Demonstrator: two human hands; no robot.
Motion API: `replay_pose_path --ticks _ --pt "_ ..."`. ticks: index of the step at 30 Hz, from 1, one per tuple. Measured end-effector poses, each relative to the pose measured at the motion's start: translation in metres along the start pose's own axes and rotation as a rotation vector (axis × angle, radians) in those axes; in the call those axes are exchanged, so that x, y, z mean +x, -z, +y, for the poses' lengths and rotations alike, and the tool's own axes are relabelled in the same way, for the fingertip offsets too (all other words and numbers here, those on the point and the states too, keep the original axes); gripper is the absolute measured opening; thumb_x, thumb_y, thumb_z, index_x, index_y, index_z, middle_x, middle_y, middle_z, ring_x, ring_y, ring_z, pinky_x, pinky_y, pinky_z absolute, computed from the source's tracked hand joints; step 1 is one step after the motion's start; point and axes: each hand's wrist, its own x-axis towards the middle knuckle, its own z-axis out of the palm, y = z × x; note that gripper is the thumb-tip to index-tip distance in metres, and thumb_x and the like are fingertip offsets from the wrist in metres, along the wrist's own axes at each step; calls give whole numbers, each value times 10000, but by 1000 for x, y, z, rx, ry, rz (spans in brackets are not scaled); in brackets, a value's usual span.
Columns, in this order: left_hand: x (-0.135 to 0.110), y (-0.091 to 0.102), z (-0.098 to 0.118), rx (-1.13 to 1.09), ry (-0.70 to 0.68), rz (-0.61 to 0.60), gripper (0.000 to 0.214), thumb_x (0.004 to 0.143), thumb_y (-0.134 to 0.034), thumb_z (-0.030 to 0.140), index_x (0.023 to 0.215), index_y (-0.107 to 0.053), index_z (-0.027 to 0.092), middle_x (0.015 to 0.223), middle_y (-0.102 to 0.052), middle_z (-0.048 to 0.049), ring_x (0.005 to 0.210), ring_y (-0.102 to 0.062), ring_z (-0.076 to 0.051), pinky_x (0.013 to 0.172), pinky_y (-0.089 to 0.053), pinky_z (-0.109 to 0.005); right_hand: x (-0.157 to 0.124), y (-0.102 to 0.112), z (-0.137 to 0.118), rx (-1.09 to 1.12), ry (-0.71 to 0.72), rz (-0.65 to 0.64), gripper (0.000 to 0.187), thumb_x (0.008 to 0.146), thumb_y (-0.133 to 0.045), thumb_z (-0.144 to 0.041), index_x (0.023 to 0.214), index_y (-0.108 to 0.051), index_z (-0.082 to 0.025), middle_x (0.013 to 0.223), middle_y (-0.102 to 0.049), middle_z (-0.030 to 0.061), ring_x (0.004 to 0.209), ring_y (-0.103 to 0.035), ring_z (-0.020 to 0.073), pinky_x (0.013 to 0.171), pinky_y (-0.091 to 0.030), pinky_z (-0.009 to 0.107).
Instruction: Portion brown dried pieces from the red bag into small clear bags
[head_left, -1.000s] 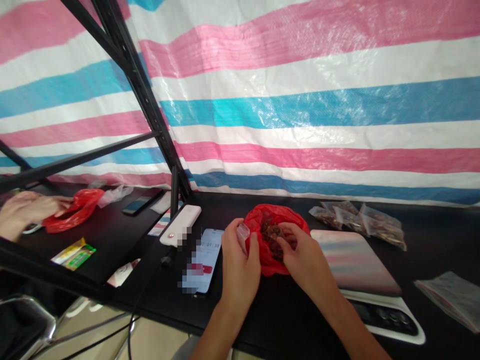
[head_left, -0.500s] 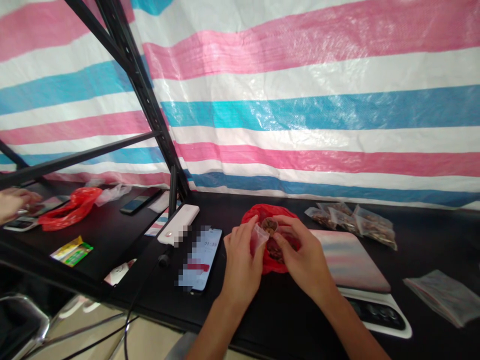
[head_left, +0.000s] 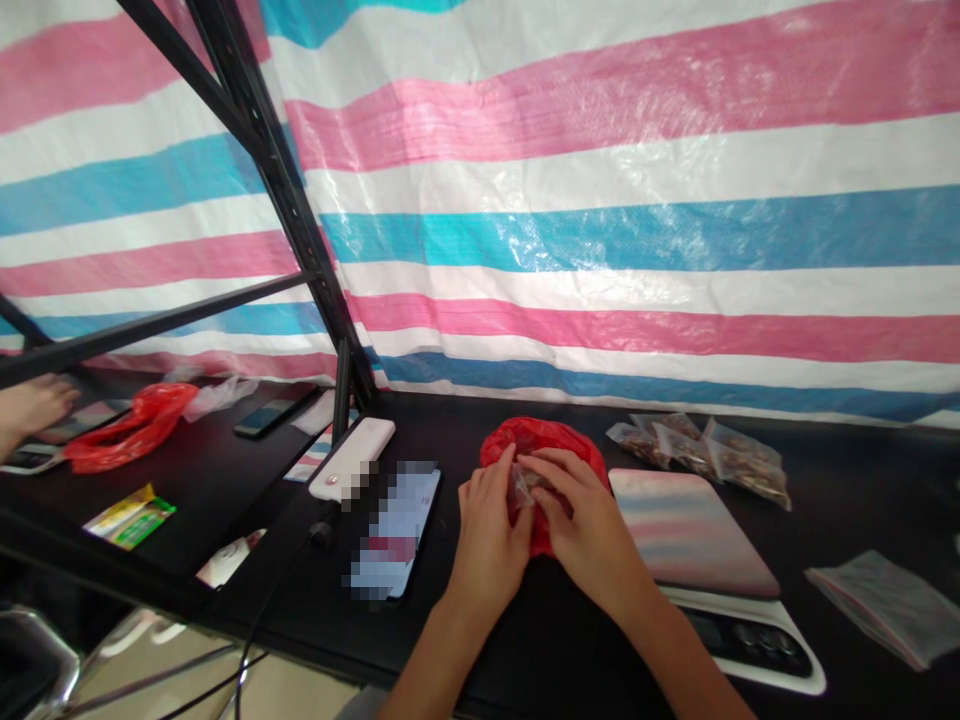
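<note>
Over an open red plastic bag (head_left: 566, 433), my left hand (head_left: 486, 525) is closed on a small clear plastic bag (head_left: 519, 487), pinched between thumb and fingers. My right hand (head_left: 589, 515) is closed at the mouth of that clear bag, thumb and fingers curled around a small round cup-like thing (head_left: 534, 479), which they mostly cover. The contents of the red bag are largely hidden by my hands. A scale (head_left: 802, 660) with a shiny, reflective plate (head_left: 690, 530) lies just right of my right hand.
Several clear bags filled with brown pieces (head_left: 746, 462) lie behind the scale. Flat zip bags (head_left: 889, 605) rest at the right. A lit phone (head_left: 397, 530) and a white power bank (head_left: 352, 460) are on the left. Beyond the black frame post (head_left: 300, 230) is another person's hand (head_left: 37, 405).
The round cup-like thing, with brown bits in it, showed clearly before; now it is lower, tilted toward the clear bag and mostly covered by my fingers. The view has shifted slightly.
</note>
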Motion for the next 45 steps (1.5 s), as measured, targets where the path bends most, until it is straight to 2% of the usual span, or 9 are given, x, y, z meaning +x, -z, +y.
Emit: replay_pose_path --ticks 7,11,19,21,25,30,34,40,45 --pt "9 -7 9 -70 112 55 521 838 -583 162 1356 -562 215 1237 -654 -124 1178 -568 -312 1038 -422 -522 1 4 5 30 203 -29 508 920 -433 -73 1314 -653 -308 1382 -627 30 1320 -555 183 1173 -410 393" --pt "10 -9 12 -123 130 88 442 840 -586 146 1274 -612 228 1182 -653 -106 1150 -563 -292 1029 -439 -493 0 7 6 21 236 -13 478 941 -411 -72 1285 -659 -293 1363 -642 35 1310 -572 178 1164 -426 381" --pt "4 5 7 -45 -55 30 476 927 -522 159 1394 -483 243 1320 -581 -95 1216 -484 -264 1081 -392 -477 2 15 -5 -44 176 239 355 984 -429 -136 1253 -633 -247 1300 -625 104 1245 -589 212 1092 -480 417" --pt "2 12 6 -38 -38 80 420 973 -499 238 1393 -472 241 1312 -558 -107 1216 -490 -263 1071 -403 -473 -2 21 -5 -48 188 180 360 977 -449 -135 1269 -625 -253 1291 -626 100 1233 -596 211 1068 -498 400" --pt "-10 25 9 -91 117 187 358 1014 -432 382 1327 -479 216 1260 -519 -125 1182 -551 -256 1024 -450 -449 -15 30 1 -109 265 -125 454 917 -452 -47 1244 -660 -284 1274 -669 64 1171 -643 197 1005 -532 362" --pt "-32 24 18 -207 286 50 283 1001 -415 411 1169 -518 208 1137 -573 -106 1058 -631 -245 955 -485 -415 -22 27 5 -242 277 -253 690 719 -403 74 1254 -678 -264 1302 -678 67 1171 -643 225 994 -520 423" --pt "-38 13 17 -426 347 19 278 982 -445 414 1155 -505 204 1145 -598 -106 1041 -630 -214 951 -491 -373 -21 23 0 -271 213 -326 714 665 -405 82 1229 -693 -250 1308 -671 72 1161 -641 230 992 -503 426" --pt "-28 4 11 -616 550 65 342 953 -482 479 1145 -485 196 1012 -660 -77 889 -657 -204 825 -526 -346 -22 16 -2 -190 122 -328 601 767 -435 67 1198 -696 -261 1199 -705 53 1068 -657 211 953 -505 388" --pt "-25 13 13 -305 327 249 294 955 -506 412 1180 -513 222 1122 -624 -72 1042 -610 -223 951 -485 -394 -19 17 3 -17 22 -128 433 873 -488 -27 1203 -668 -241 1183 -709 57 1071 -670 196 970 -528 358"
